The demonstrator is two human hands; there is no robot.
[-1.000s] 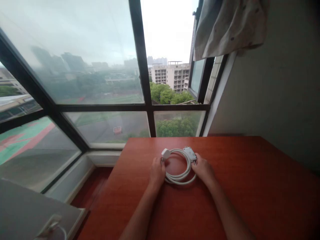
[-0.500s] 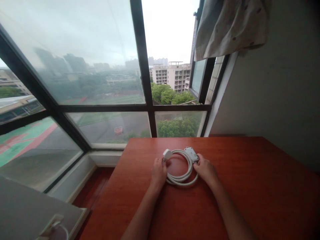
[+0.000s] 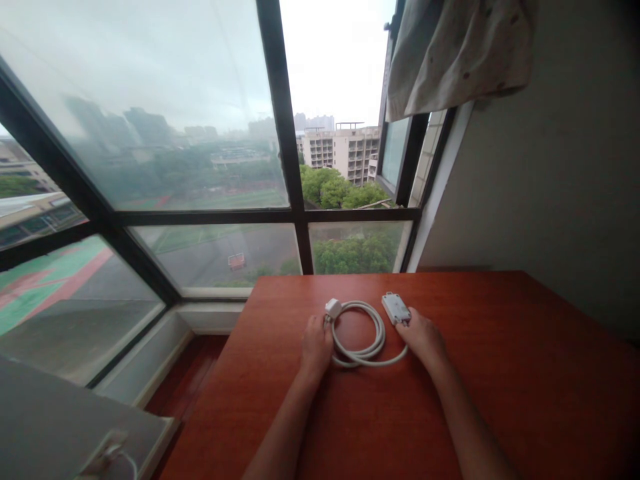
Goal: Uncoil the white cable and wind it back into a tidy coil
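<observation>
A coiled white cable (image 3: 371,349) lies on the reddish-brown table (image 3: 370,420), with a white plug (image 3: 333,307) at its left end and a flat white rectangular box (image 3: 396,309) at its right end. My left hand (image 3: 317,343) is closed on the cable just below the plug, at the coil's left side. My right hand (image 3: 424,337) grips the near end of the white box, where the cable joins it. One strand runs from the coil's lower edge to my right hand. My fingers partly hide both cable ends.
Large dark-framed windows (image 3: 295,213) stand behind and left of the table. A curtain (image 3: 455,60) hangs at the upper right beside a grey wall (image 3: 545,167). At the lower left, a white plug sits in a wall socket (image 3: 107,450).
My right hand has moved right with the white box, away from the coil. The strand to it is drawn out longer. My left hand has hardly moved.
</observation>
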